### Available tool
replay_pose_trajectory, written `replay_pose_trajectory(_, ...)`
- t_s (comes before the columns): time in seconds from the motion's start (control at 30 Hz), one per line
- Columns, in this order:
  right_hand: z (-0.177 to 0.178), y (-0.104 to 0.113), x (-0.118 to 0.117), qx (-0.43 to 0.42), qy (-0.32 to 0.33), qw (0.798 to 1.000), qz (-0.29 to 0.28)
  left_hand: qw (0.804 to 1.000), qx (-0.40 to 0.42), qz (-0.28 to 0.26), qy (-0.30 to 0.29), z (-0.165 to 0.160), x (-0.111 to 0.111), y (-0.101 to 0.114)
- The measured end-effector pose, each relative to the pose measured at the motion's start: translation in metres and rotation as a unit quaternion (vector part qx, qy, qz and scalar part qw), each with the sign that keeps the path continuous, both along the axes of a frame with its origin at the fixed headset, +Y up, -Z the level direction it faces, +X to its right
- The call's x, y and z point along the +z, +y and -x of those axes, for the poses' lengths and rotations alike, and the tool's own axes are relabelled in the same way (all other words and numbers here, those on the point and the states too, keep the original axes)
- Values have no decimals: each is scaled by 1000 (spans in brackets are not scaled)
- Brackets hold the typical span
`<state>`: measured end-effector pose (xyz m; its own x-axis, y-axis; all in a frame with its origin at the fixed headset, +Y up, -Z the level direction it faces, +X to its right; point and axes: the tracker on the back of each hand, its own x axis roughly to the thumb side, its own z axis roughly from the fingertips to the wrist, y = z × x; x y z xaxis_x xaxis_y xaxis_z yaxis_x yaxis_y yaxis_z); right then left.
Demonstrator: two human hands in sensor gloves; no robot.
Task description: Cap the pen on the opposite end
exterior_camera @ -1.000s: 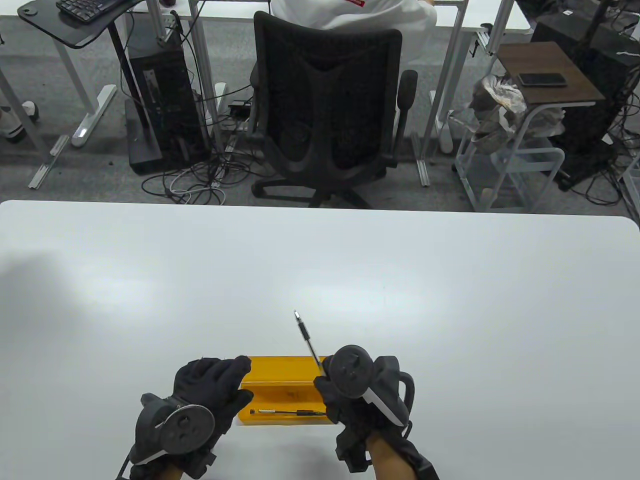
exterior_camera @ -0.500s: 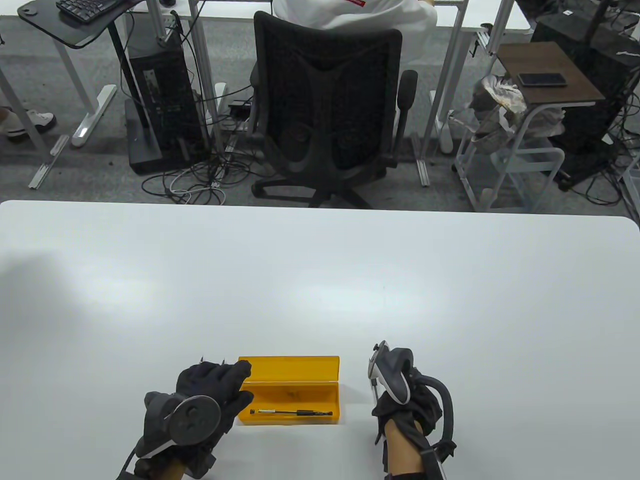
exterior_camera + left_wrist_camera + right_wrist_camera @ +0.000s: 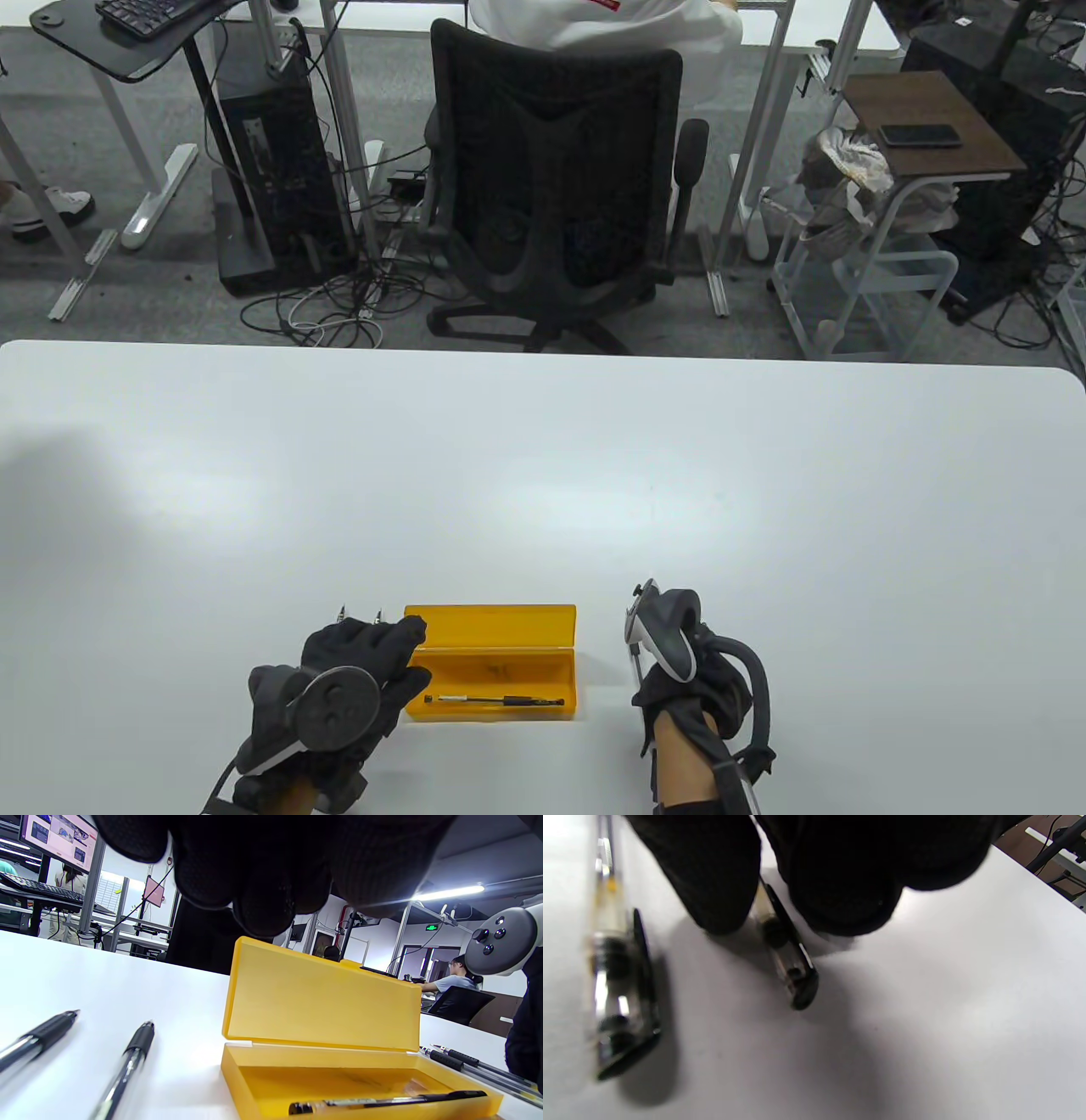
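Translucent yellow plastic pen case (image 3: 322, 1014), smooth and slightly glossy; beside it clear-barrelled plastic pens with matt black rubbery grips (image 3: 127, 1065); smooth, satin white tabletop (image 3: 543, 475); black knit cloth gloves (image 3: 361, 654).

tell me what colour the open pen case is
Yellow-orange pen case, shown best in the left wrist view.

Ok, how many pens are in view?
5 pens: one in the yellow case, two by the left hand, two by the right hand. More may be hidden.
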<state>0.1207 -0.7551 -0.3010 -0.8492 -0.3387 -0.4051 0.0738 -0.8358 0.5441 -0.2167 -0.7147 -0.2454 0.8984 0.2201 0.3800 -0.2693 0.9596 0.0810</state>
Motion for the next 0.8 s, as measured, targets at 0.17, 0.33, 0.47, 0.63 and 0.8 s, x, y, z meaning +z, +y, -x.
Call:
replay_pose_trajectory(0.17, 0, -2, -1, -8, 1, 1000, -5, 1000, -12, 6, 2, -3, -1, -3)
replay_pose_trajectory(0.33, 0, -3, -1, -18, 0, 1000, -13, 999, -31, 18, 5, -8, -2, -7)
replay_pose_trajectory(0.47, -1, -4, -1, -24, -3, 1000, -19, 998, -57, 27, 15, -12, -5, -13)
replay_pose_trajectory(0.63, -1, -2, 0, -32, -7, 999, -30, 995, -85, 41, 23, -16, -9, -20)
replay_pose_trajectory(0.8, 11, 21, 2, 10, 32, 993, -109, 992, -119, 47, 20, -21, -11, -27)
